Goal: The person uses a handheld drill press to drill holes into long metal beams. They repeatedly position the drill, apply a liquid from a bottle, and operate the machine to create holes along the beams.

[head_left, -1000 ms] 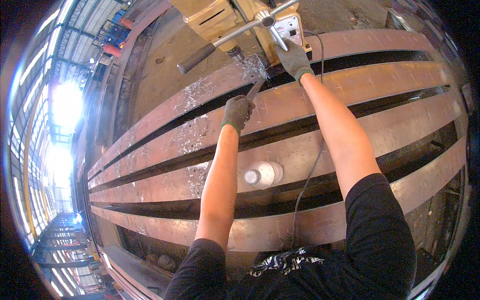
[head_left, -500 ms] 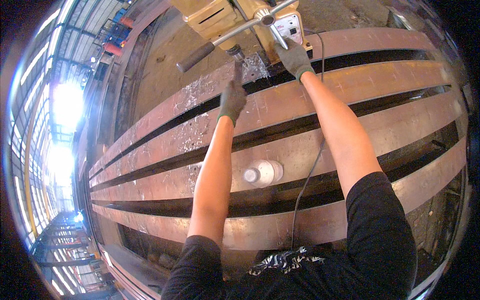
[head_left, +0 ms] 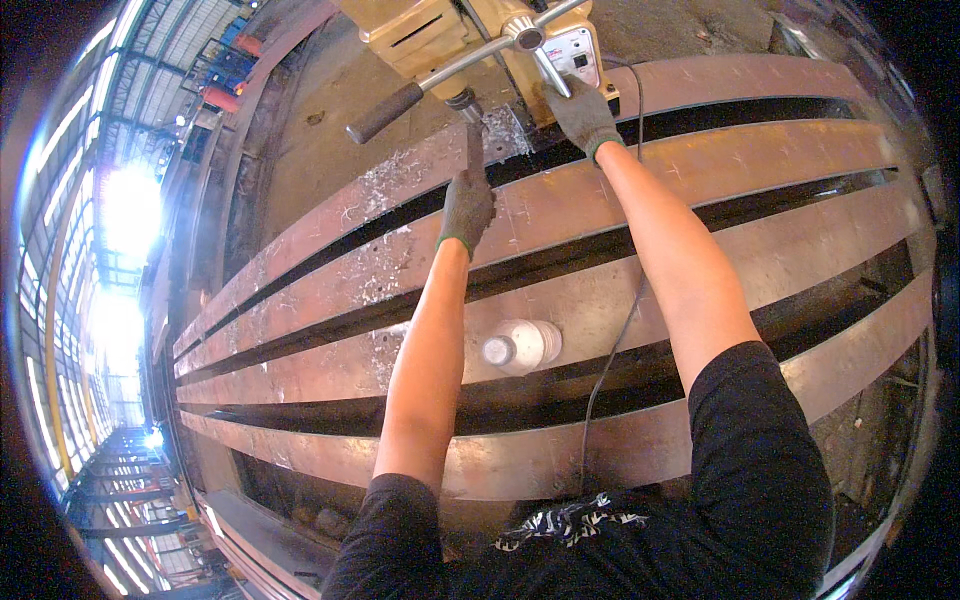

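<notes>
A yellow magnetic drill (head_left: 420, 42) stands on the far steel beam, its chrome feed lever and black grip (head_left: 385, 113) reaching to the left. My right hand (head_left: 583, 118), in a grey glove, is closed against the drill's side below the control panel, partly behind a chrome spoke; its fingertips are hidden. My left hand (head_left: 467, 208), also gloved, is closed around a flat, dark brown strip (head_left: 474, 148), whose exact kind I cannot make out. The strip's far end reaches up to the drill's chuck (head_left: 466, 103). Pale metal chips (head_left: 505, 135) lie around the drill's base.
Several long rusty steel beams (head_left: 560, 215) lie side by side with dark gaps between them. A clear plastic bottle (head_left: 522, 347) lies on one beam between my forearms. A black cable (head_left: 612, 350) runs across the beams from the drill. More chips (head_left: 380, 250) are scattered to the left.
The view has shifted slightly. My left hand with the strip shows a little more plainly, just below the chuck. My right hand stays at the drill's side.
</notes>
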{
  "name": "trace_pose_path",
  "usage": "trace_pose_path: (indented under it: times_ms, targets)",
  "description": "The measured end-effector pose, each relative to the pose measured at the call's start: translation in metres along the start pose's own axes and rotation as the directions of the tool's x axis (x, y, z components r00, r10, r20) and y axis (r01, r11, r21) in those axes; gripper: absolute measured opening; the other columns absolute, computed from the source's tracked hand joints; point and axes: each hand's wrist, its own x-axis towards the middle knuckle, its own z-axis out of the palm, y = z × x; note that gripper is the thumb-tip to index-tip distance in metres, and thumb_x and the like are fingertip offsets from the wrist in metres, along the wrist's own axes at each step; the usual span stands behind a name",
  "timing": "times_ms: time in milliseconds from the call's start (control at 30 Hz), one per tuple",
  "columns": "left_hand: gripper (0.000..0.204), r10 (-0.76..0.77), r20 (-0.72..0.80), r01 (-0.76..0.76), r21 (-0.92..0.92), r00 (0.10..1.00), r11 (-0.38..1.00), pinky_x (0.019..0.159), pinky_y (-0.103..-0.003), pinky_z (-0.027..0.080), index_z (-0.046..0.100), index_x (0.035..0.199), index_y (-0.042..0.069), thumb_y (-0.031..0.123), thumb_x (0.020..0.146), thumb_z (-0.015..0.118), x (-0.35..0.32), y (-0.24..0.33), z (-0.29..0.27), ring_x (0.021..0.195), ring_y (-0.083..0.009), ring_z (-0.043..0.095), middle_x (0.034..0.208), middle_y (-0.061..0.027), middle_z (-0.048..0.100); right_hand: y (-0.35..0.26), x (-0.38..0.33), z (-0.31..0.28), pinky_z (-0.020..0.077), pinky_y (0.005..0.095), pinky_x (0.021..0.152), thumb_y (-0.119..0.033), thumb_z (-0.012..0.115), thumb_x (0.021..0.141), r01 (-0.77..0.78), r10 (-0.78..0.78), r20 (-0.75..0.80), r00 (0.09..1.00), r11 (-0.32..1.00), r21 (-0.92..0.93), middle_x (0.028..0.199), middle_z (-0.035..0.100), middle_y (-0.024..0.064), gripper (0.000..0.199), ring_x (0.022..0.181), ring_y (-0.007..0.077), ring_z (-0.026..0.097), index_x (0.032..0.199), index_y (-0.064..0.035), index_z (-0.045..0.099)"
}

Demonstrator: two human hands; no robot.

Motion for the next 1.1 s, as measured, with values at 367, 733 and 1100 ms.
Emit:
trace_pose_path:
  times_ms: [367, 733, 1100]
  targets:
    - [0.025, 0.101, 0.357, -0.157, 0.129, 0.928, 0.979, 0.042, -0.037, 0.042, 0.055, 0.123, 0.007, 0.017, 0.1, 0.053, 0.023, -0.002, -0.023, 0.048, -0.0183, 0.055, 0.068, -0.0053, 0.062, -0.001, 0.001, 0.0, 0.0515, 0.0486, 0.1, -0.048, 0.054, 0.097, 0.01, -0.01, 0.015, 1.0, 1.0, -0.002, 0.119, 0.071, 0.0246, 0.05, 0.114, 0.0448, 0.066, 0.121, -0.0076, 0.071]
    - [0.048, -0.161, 0.307, 0.198, -0.094, 0.938, 0.976, 0.042, -0.034, 0.039, 0.064, 0.091, 0.005, 0.051, 0.102, 0.055, -0.011, -0.002, 0.01, 0.045, -0.0166, 0.052, 0.059, -0.0048, 0.057, 0.001, 0.003, 0.003, 0.0522, 0.0471, 0.099, -0.045, 0.055, 0.097, 0.055, -0.055, 0.013, 0.998, 0.998, 0.031, 0.12, 0.071, 0.0238, 0.047, 0.114, 0.0444, 0.066, 0.124, -0.0097, 0.07]
    - [0.031, -0.015, 0.249, 0.044, -0.112, 0.968, 0.993, 0.047, -0.035, 0.043, 0.053, 0.104, 0.0, 0.031, 0.106, 0.049, 0.001, -0.002, 0.0, 0.053, -0.0183, 0.055, 0.071, -0.0077, 0.058, -0.002, 0.0, -0.001, 0.0513, 0.0484, 0.1, -0.05, 0.053, 0.097, -0.009, 0.009, 0.013, 1.0, 0.999, -0.031, 0.122, 0.07, 0.0241, 0.052, 0.116, 0.0446, 0.065, 0.126, -0.0098, 0.069]
